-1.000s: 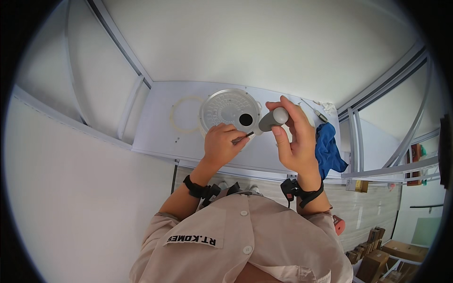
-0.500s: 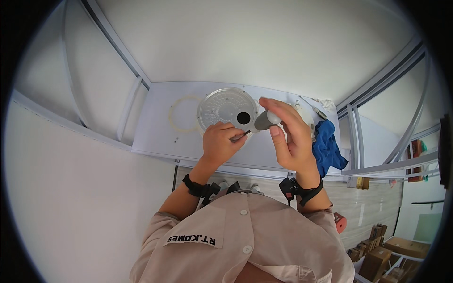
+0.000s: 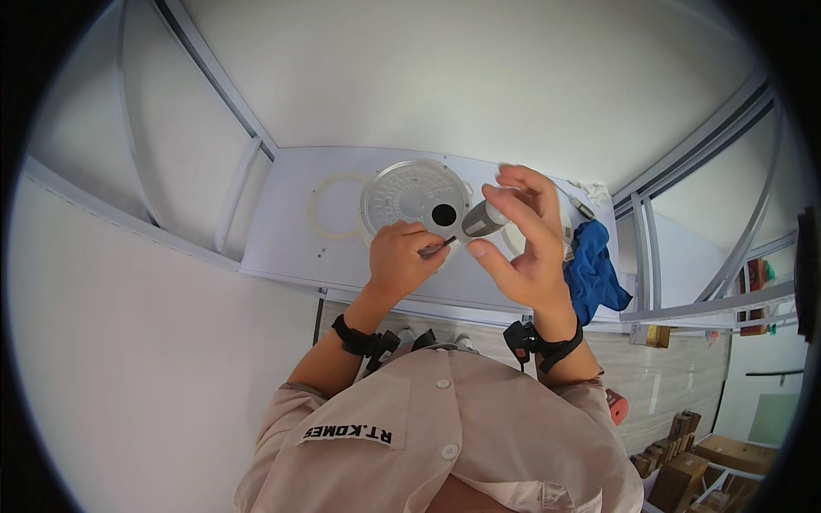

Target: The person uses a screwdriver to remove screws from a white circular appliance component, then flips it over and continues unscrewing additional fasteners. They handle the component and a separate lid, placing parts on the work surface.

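Note:
A round silver metal disc (image 3: pixel 402 197) with a raised pattern and a round black spot (image 3: pixel 444 215) lies on the white table. My left hand (image 3: pixel 399 254) is at its near edge, with the fingers pinched on the thin dark shaft of what looks like a screwdriver. The grey handle (image 3: pixel 484 221) of this screwdriver leans up to the right. Around the handle, my right hand (image 3: pixel 534 248) has its fingers and thumb spread apart, not closed on it. The tip of the shaft is hidden by my left fingers.
A pale ring (image 3: pixel 313 214) lies left of the disc, with small dark bits (image 3: pixel 321 254) nearer me. To the right are a blue cloth (image 3: pixel 596 267), another screwdriver (image 3: pixel 581 208) and a crumpled white piece (image 3: pixel 594 190). Metal frame posts (image 3: pixel 646 248) stand at the table's right end.
My right hand has opened wider, its fingers and thumb spreading away from the handle. My left hand stays pinched in nearly the same place.

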`<state>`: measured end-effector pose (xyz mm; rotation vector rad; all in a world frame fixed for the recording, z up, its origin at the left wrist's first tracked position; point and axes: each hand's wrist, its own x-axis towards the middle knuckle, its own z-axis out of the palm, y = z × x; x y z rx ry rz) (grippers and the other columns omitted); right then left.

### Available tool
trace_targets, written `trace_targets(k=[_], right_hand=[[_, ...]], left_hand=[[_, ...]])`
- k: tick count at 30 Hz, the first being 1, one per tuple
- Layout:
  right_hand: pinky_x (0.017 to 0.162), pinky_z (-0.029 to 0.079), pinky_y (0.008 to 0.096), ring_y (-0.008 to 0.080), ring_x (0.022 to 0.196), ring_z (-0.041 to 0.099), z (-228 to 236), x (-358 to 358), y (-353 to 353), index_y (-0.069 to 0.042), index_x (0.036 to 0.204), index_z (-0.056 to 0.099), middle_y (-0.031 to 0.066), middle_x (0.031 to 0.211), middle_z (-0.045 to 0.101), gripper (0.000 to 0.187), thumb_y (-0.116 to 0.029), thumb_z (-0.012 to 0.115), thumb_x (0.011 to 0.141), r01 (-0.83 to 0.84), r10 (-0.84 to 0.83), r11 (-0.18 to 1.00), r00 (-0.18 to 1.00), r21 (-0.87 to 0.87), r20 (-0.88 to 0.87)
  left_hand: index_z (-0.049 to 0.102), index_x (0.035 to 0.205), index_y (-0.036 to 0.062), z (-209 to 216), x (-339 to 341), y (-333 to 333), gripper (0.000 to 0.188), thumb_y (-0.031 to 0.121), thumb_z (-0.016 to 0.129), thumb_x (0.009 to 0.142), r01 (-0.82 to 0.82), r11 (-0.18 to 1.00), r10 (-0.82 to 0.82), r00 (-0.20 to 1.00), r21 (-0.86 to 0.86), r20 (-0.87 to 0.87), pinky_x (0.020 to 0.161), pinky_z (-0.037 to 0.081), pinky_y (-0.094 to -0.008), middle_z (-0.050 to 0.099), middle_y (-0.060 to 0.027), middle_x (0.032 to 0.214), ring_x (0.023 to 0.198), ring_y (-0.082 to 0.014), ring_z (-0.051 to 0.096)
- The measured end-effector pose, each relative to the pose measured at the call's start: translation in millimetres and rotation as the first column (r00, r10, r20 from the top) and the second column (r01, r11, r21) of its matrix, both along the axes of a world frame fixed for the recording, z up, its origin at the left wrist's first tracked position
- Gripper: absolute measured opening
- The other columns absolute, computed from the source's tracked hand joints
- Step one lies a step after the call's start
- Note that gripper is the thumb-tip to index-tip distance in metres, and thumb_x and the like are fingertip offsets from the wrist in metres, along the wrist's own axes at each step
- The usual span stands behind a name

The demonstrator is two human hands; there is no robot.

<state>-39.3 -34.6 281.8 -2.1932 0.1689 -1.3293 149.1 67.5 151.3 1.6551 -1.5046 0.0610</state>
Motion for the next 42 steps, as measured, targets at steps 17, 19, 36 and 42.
trace_targets(k=[17,19,36,42], right_hand=[[0.102,0.057,0.0441,0.0342,0.121,0.07,-12.6,-4.6,-14.8,0.001,0.146,0.065,0.0224,0.135,0.069,0.059,-0.007,0.086,0.092,-0.15,0.149,0.989,0.986,-0.012,-0.076],[0.102,0.056,0.0446,0.0345,0.122,0.07,-9.0,-1.0,-12.5,0.002,0.146,0.064,0.022,0.137,0.068,0.061,-0.004,0.087,0.089,-0.178,0.178,0.984,0.983,0.003,-0.051],[0.101,0.057,0.0428,0.0338,0.117,0.069,-10.2,8.9,-23.1,-0.001,0.146,0.063,0.0224,0.134,0.065,0.061,-0.002,0.085,0.089,-0.193,0.191,0.98,0.981,-0.045,-0.033],[0.097,0.057,0.0404,0.0341,0.116,0.068,-25.5,6.6,-29.6,-0.002,0.147,0.064,0.0233,0.131,0.067,0.065,0.0,0.084,0.085,-0.132,0.133,0.989,0.991,0.061,-0.003]], left_hand=[[0.082,0.08,0.0164,-0.2,-0.3,-2.0,0.012,0.022,0.092,0.077,-0.011,1.0,0.011,1.0,0.0,0.01,0.069,0.05,-0.0391,0.069,0.0053,0.073,0.073,-0.0218,0.067],[0.081,0.079,0.0147,3.2,-0.6,-0.9,0.013,0.022,0.092,0.077,-0.014,1.0,0.013,0.999,0.004,0.031,0.068,0.051,-0.0381,0.07,0.0045,0.073,0.071,-0.022,0.067],[0.083,0.081,0.0175,4.1,-2.5,-1.0,0.012,0.022,0.094,0.076,-0.024,1.0,0.024,1.0,0.012,0.008,0.067,0.047,-0.0387,0.067,0.0061,0.072,0.073,-0.0211,0.065],[0.083,0.081,0.0171,4.8,-2.6,-1.4,0.012,0.022,0.093,0.076,-0.025,1.0,0.025,1.0,0.011,-0.005,0.067,0.047,-0.039,0.067,0.0062,0.073,0.073,-0.0211,0.065]])
